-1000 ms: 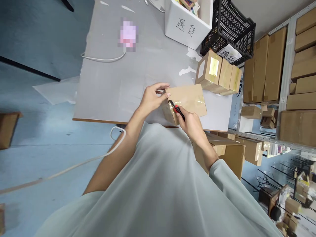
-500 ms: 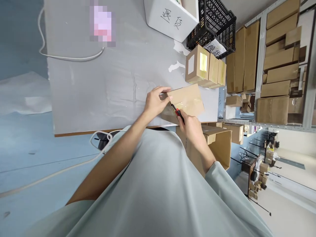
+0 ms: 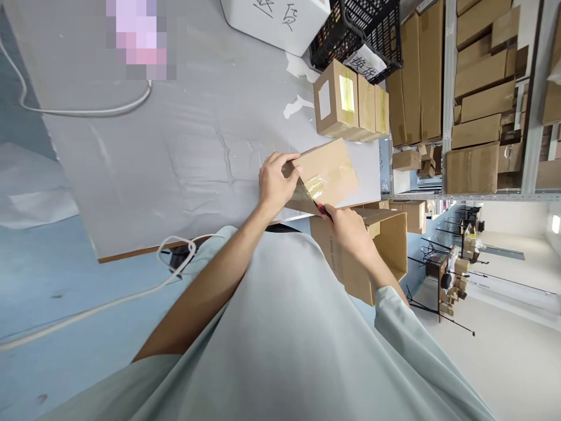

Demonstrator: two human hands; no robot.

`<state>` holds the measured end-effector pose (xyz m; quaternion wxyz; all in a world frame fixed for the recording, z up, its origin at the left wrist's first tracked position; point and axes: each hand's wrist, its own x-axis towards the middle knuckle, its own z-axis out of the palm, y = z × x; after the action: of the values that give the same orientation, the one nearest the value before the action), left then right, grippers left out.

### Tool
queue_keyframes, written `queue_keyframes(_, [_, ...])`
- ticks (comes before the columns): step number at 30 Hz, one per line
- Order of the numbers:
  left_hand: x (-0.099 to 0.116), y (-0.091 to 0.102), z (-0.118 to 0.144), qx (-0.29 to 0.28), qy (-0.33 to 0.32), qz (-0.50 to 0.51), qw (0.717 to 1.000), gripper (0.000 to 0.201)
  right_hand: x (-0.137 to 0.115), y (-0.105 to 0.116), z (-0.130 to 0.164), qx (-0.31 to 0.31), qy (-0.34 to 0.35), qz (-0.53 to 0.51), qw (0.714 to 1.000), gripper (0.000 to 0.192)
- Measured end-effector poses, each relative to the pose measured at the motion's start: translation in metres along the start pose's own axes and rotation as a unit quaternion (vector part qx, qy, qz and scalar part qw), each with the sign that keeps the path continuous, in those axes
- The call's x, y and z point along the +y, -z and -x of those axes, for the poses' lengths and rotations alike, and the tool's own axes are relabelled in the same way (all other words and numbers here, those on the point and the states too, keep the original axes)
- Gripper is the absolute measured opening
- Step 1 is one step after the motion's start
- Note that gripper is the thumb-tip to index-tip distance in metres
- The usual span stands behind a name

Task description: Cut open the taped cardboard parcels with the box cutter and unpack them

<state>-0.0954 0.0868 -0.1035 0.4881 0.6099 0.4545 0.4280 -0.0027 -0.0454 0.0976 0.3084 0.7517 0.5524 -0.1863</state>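
A flat cardboard box (image 3: 328, 169) sealed with clear tape lies on the grey table (image 3: 184, 146) near its front edge. My left hand (image 3: 275, 182) grips the box's near left corner, fingers over the top. My right hand (image 3: 346, 227) holds a red and black utility knife (image 3: 321, 208) whose blade tip touches the tape on the box's near side.
Several taped cardboard boxes (image 3: 350, 102) stand in a row at the back right, beside a white foam box (image 3: 276, 20) and a black plastic crate (image 3: 355, 29). An open carton (image 3: 372, 251) sits below the table edge. Shelves with cartons (image 3: 482, 88) fill the right. A white cable (image 3: 87, 108) crosses the table.
The knife has slid along the box's near side toward me, and my right hand drew back with it. My left hand kept its grip. The view shifted left and up.
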Motion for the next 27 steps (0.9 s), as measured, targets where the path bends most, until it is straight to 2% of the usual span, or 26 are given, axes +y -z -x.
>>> queue_keyframes(2, [0.0,0.001,0.001,-0.001,0.007,0.005,1.0,0.031,0.021,-0.009,0.006,0.031,0.011,-0.062,0.998,0.038])
queue_keyframes(4, [0.0,0.003,0.002,-0.003,0.014,0.009,1.0,0.036,0.051,-0.019,-0.003,0.123,-0.004,-0.146,0.982,0.041])
queue_keyframes(7, [0.001,0.002,0.002,0.004,0.023,0.016,1.0,0.04,0.099,-0.038,-0.05,0.283,-0.08,-0.257,0.92,0.044])
queue_keyframes(8, [0.001,0.002,0.001,0.009,0.028,0.015,0.999,0.04,0.113,-0.044,-0.072,0.303,-0.102,-0.289,0.903,0.042])
queue_keyframes(11, [0.0,0.0,-0.002,0.027,0.047,-0.001,0.999,0.04,0.14,-0.064,-0.126,0.289,-0.099,-0.396,0.866,0.039])
queue_keyframes(13, [-0.003,0.002,-0.006,0.045,0.051,-0.016,0.998,0.04,0.143,-0.077,-0.141,0.272,-0.072,-0.447,0.849,0.038])
queue_keyframes(16, [-0.001,0.011,-0.011,0.063,0.046,-0.044,0.996,0.042,0.132,-0.095,-0.137,0.25,-0.017,-0.471,0.846,0.041])
queue_keyframes(19, [0.014,0.017,-0.012,0.083,0.026,-0.116,0.989,0.04,0.118,-0.108,-0.125,0.24,0.022,-0.472,0.848,0.044])
queue_keyframes(21, [0.031,0.009,-0.01,0.075,-0.009,-0.173,0.982,0.04,0.112,-0.114,-0.119,0.233,0.018,-0.48,0.846,0.046])
queue_keyframes(24, [0.054,-0.025,-0.007,-0.026,-0.073,-0.217,0.973,0.037,0.11,-0.118,-0.116,0.236,0.001,-0.495,0.837,0.044])
queue_keyframes(27, [0.063,-0.063,-0.005,-0.132,-0.114,-0.241,0.955,0.032,0.112,-0.116,-0.113,0.246,0.005,-0.503,0.828,0.042])
